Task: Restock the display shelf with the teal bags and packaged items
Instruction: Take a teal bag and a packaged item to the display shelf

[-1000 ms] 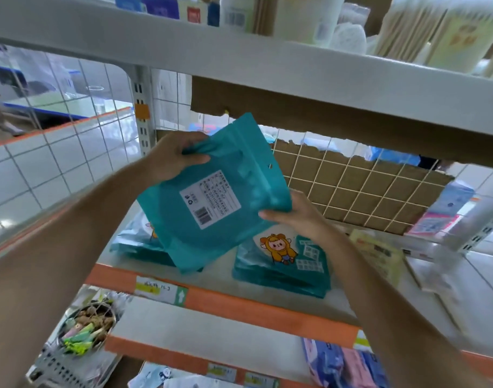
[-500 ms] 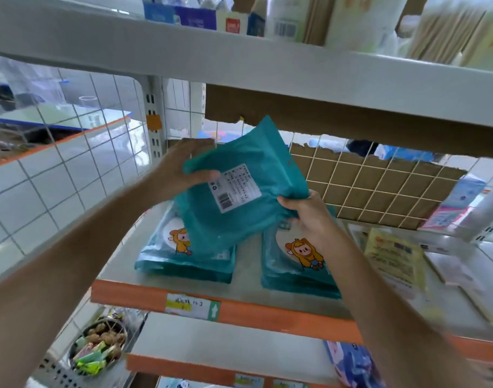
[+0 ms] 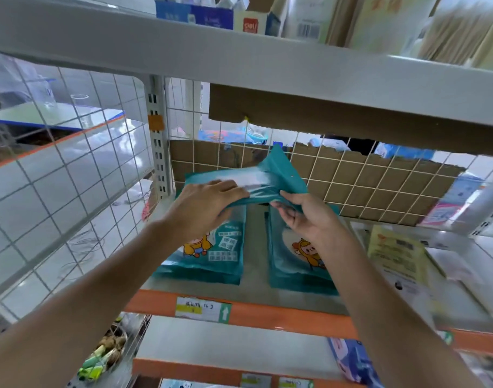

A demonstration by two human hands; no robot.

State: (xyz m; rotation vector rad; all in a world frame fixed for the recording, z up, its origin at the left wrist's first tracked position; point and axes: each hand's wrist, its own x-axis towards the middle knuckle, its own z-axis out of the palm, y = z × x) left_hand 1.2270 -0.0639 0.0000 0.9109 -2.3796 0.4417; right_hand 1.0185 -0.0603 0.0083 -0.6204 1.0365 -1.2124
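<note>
one teal bag (image 3: pixel 276 175) pinched between grips (image 3: pixel 206 208) (image 3: pixel 307 219)

Open along the front, between the orange rail (image 3: pixel 267 315) and the upper shelf (image 3: pixel 239 60). Closed behind by a wire grid (image 3: pixel 321 175) backed with cardboard (image 3: pixel 380 186), and on the left by a wire side panel (image 3: pixel 71 191) and a post (image 3: pixel 158 152). Blocked below by a left stack (image 3: pixel 211 259) and a right stack (image 3: pixel 293 270) of bags, with a bare strip of shelf board (image 3: pixel 255 247) between. Filled above them by a teal bag (image 3: pixel 267 175) gripped in the left hand (image 3: pixel 209 203) and right hand (image 3: pixel 309 217). Taken up farther right by a yellow packet (image 3: pixel 394 253).
</note>
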